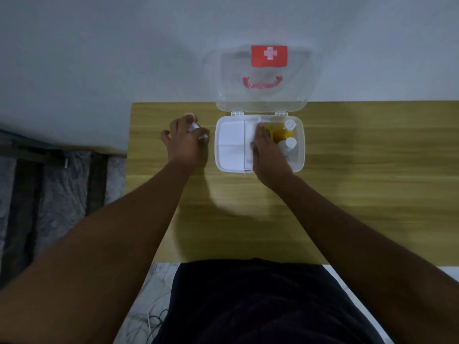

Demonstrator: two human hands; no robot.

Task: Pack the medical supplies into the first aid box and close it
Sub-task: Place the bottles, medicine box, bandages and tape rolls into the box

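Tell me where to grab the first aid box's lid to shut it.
Grip the lid by its free top edge, coming from the front over the first aid box. It stands upright on two hinges at the back rim, so that edge gives most leverage; the red handle seems to sit on its far face.

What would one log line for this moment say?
lid open | left hand grips small white item beside box | right hand flat inside box

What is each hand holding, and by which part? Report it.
Left hand grips a small white bottle round its middle. Right hand holds nothing; its fingers press a white pad in the box.
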